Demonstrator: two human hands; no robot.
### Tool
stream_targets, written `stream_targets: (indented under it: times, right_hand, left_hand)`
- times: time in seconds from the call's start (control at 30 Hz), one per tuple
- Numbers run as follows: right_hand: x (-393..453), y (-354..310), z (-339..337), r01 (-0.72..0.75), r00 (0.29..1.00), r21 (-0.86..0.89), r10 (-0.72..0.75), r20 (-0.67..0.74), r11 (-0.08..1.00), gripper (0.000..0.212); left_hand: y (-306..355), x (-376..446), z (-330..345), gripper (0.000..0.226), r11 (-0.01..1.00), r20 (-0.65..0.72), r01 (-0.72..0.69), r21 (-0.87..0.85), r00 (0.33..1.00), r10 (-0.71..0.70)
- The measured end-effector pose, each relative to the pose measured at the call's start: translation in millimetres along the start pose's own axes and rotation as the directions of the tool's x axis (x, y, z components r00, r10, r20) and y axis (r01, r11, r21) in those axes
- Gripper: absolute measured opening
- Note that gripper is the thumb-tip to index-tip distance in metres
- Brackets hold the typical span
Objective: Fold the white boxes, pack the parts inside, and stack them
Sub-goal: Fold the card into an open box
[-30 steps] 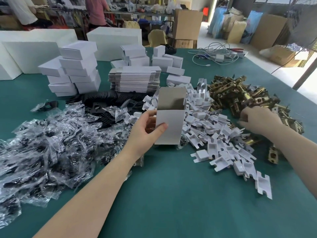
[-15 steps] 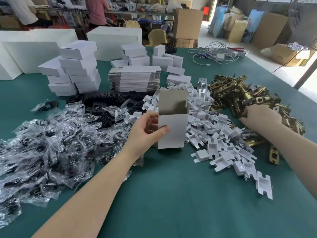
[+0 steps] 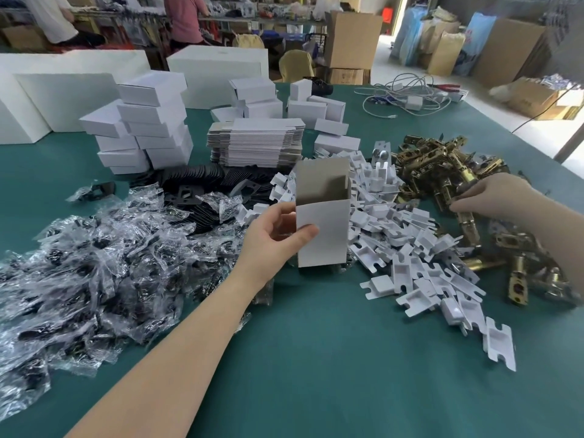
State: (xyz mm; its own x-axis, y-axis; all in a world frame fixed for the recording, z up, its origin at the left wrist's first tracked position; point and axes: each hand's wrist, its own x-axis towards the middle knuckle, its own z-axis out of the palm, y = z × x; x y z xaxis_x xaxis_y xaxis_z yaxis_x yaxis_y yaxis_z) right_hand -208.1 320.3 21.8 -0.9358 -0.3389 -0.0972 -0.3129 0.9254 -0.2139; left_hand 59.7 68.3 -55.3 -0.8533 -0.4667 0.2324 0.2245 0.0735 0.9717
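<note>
So the left hand is holding an opened white box upright near the middle of the frame, thumb pressed across the front face and fingers wrapped behind it. The top is open with the brown inner flap sticking up at the back, and the bottom edge sits right at the green tabletop.

The right hand is way over at the right edge, well apart from the box, reaching into the pile of brass latch parts. Fingers are curled down onto a brass latch, looks like it's gripping it.

Between the two hands there's a big spill of white plastic inserts, touching the right side of the box. Left of the box is a heap of clear plastic bags with dark stuff inside, and black plates just behind that.

Further back: a stack of flat unfolded boxes right behind the held one, and stacked finished white boxes in the upper left. Some white cables in the upper right.
</note>
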Motion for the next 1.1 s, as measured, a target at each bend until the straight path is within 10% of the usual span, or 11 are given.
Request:
stream_targets:
  times: [0.17,0.47,0.73,1.1]
  right_hand:
    - [-24.6,8.4,-27.7,0.072,0.993,0.178,-0.088,0.083,0.981,0.023]
    - [-58.3,-14.7,-69.3,0.279,0.955,0.165,-0.255,-0.152,0.946,0.046]
    - [-119.5,-118.2,-93.4,0.661,0.724,0.551,-0.625,-0.29,0.51,0.025]
    - [-107.1,-182.5,-58.4,0.799,0.6,0.179,-0.78,-0.179,0.573,0.016]
  left_hand:
    - [-0.7,0.6,-1.0,0.06,1.0,-0.006,0.004,-0.002,1.0,-0.005]
    - [0.1,2.2,1.0,0.047,1.0,-0.013,-0.005,0.003,1.0,0.005]
    - [-1.2,5.0,-1.0,0.058,0.998,-0.026,0.025,-0.052,0.999,-0.026]
    - [-1.9,4.9,-3.1,0.055,0.998,-0.009,0.032,-0.062,0.999,-0.033]
